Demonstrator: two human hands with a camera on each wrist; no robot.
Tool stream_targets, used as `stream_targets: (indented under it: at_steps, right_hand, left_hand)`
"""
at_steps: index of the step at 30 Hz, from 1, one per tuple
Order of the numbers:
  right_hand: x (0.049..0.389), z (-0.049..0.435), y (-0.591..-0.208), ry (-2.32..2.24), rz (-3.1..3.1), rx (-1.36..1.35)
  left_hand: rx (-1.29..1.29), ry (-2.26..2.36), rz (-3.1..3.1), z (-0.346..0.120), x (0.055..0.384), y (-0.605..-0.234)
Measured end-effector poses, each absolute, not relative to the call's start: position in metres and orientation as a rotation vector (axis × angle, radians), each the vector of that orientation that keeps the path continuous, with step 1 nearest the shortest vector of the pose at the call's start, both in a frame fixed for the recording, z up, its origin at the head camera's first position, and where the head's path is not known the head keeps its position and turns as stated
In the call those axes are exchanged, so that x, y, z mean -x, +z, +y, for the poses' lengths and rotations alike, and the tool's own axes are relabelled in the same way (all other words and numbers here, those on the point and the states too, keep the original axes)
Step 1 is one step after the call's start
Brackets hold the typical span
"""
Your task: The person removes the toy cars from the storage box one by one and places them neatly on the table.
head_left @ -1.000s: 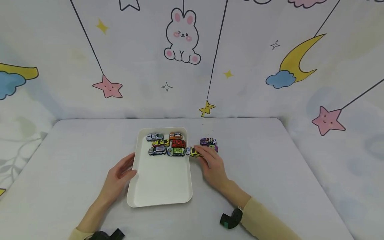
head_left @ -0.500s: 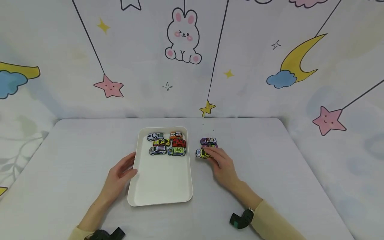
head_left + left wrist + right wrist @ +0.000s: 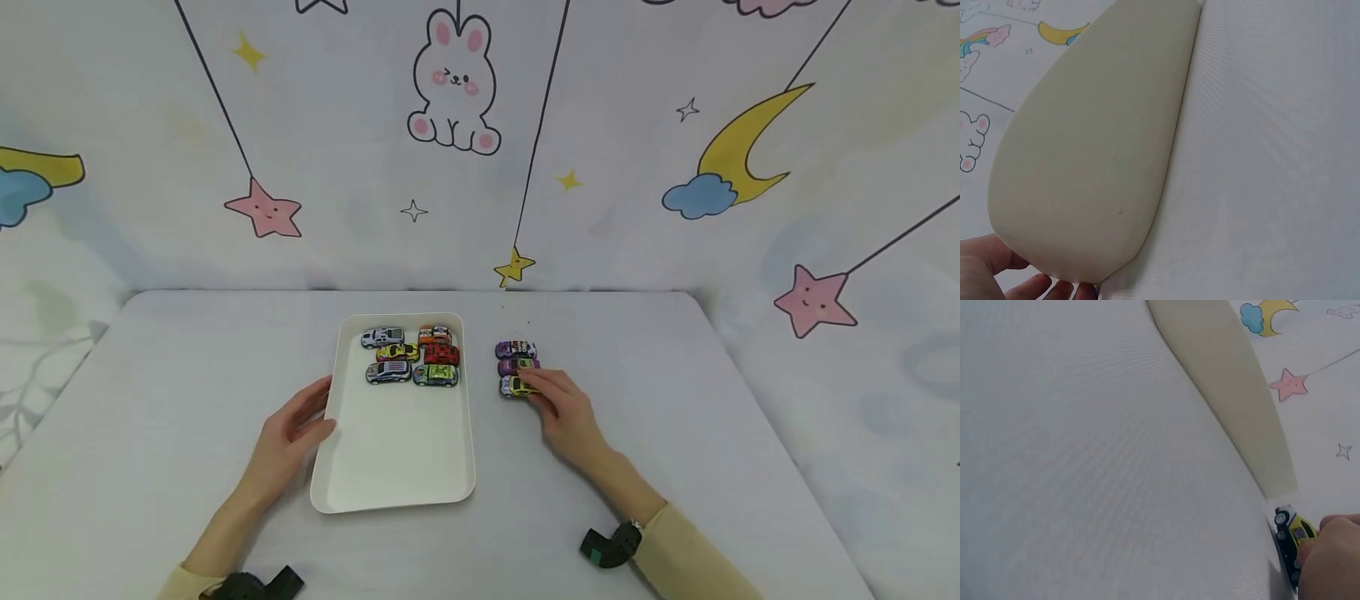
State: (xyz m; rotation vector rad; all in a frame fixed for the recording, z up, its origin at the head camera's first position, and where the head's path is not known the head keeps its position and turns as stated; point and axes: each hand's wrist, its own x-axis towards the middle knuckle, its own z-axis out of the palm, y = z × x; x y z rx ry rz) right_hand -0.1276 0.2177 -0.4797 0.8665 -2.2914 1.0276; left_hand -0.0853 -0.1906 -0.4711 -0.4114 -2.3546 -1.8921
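Observation:
Three toy cars stand in a column right of the white tray [image 3: 397, 450] in the head view. My right hand [image 3: 573, 417] pinches the front one, a yellow-and-white toy car [image 3: 512, 387], down at table level; its fingers partly cover the car. Behind it are a magenta-and-green car [image 3: 512, 367] and a purple car [image 3: 515, 349]. My left hand [image 3: 281, 442] holds the left side of the tray, thumb at the rim and fingers along the outer wall. The left wrist view shows its fingertips [image 3: 1060, 290] against the tray.
Inside the tray's far end sit several toy cars, among them a red car [image 3: 442, 354], a green car [image 3: 436, 375] and a silver car [image 3: 388, 372]. A white table [image 3: 675, 400] lies under everything. Behind it hangs a printed cloth [image 3: 600, 100].
My right hand has moved the yellow-and-white car rightward, from the tray's right rim to beside the other two cars. My left hand stays on the tray.

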Motion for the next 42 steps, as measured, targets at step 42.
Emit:
stream_targets:
  at_steps: [42]
  right_hand:
    - [0.13,0.2152,-0.4792,0.997,-2.253,-0.682]
  left_hand:
    - [0.377,-1.861,-2.414,-0.1924,0.0869,-0.4741]
